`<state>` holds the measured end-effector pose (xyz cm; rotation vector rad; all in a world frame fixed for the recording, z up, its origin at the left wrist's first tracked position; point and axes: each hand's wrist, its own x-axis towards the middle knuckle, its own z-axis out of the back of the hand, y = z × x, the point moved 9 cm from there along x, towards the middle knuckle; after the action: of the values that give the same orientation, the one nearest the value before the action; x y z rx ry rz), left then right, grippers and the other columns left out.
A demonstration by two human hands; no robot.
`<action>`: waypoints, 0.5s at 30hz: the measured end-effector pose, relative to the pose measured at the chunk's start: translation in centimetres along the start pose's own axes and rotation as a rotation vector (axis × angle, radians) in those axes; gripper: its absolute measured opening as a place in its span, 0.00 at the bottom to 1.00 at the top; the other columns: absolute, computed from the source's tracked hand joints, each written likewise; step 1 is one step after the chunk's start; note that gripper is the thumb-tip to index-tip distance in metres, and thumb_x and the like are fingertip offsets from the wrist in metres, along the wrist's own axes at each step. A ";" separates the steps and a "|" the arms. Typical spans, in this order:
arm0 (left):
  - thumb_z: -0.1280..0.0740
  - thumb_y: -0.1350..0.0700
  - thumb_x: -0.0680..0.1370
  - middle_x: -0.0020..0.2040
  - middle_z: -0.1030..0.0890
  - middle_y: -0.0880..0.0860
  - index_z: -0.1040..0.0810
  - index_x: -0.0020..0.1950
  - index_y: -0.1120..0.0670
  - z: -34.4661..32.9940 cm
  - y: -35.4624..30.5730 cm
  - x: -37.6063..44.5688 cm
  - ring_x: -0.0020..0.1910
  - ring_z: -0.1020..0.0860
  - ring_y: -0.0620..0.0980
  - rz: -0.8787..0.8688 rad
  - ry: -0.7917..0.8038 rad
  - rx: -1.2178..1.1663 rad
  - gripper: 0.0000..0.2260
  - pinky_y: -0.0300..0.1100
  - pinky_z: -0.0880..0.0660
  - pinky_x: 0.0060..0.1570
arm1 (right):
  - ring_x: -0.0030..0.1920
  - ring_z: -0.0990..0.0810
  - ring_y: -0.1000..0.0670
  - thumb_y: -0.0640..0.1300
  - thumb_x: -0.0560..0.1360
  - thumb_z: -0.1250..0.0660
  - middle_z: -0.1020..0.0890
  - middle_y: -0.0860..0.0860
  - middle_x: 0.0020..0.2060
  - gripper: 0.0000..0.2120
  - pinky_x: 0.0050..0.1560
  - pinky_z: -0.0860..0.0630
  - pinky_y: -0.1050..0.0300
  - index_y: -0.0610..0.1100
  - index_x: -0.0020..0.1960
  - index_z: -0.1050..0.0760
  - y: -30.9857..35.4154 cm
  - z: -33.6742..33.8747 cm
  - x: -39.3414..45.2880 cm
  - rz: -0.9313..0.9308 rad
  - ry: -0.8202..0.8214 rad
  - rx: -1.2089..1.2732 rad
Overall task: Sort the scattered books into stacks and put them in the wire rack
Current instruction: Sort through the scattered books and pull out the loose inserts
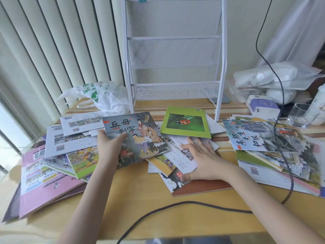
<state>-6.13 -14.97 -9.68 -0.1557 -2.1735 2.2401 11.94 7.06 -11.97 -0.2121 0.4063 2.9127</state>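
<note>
Thin picture books lie scattered across the wooden table. My left hand grips a grey illustrated book by its left edge, thumb on the cover, holding it tilted above the pile. With fingers spread, my right hand rests flat on a white book in the middle pile. A green ladybird book lies just beyond. A blue-grey book tops the right pile. Pink books lie at the left. The white wire rack stands empty at the back centre.
A white plastic bag sits left of the rack. At the right are wrapped white packages, a small purple-and-white box, a glass and a cup. A black cable runs over the right pile and table front.
</note>
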 end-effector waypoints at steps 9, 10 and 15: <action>0.27 0.59 0.72 0.52 0.20 0.58 0.32 0.54 0.54 -0.3 0.5 0.3 0.45 0.20 0.59 0.000 0.016 0.022 0.17 0.43 0.28 0.30 | 0.71 0.45 0.51 0.74 0.68 0.63 0.42 0.55 0.72 0.43 0.68 0.46 0.47 0.53 0.77 0.52 -2.0 1.8 1.0 -0.115 -0.203 -0.144; 0.27 0.59 0.72 0.52 0.20 0.58 0.31 0.55 0.54 -0.3 0.5 0.2 0.45 0.20 0.59 -0.002 0.018 0.024 0.17 0.43 0.28 0.30 | 0.70 0.44 0.50 0.75 0.67 0.64 0.40 0.54 0.69 0.44 0.67 0.45 0.47 0.52 0.77 0.51 -2.0 1.6 1.3 -0.121 -0.212 -0.166; 0.27 0.59 0.72 0.52 0.20 0.57 0.31 0.55 0.55 -0.4 0.3 0.0 0.46 0.20 0.59 -0.009 0.022 0.050 0.17 0.45 0.25 0.33 | 0.69 0.43 0.44 0.72 0.72 0.56 0.38 0.46 0.67 0.43 0.66 0.42 0.45 0.46 0.77 0.57 -1.8 2.1 3.1 -0.178 -0.286 -0.148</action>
<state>-6.07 -14.62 -10.03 -0.1679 -2.1011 2.2741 9.10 9.89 -10.92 0.1411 0.1187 2.7408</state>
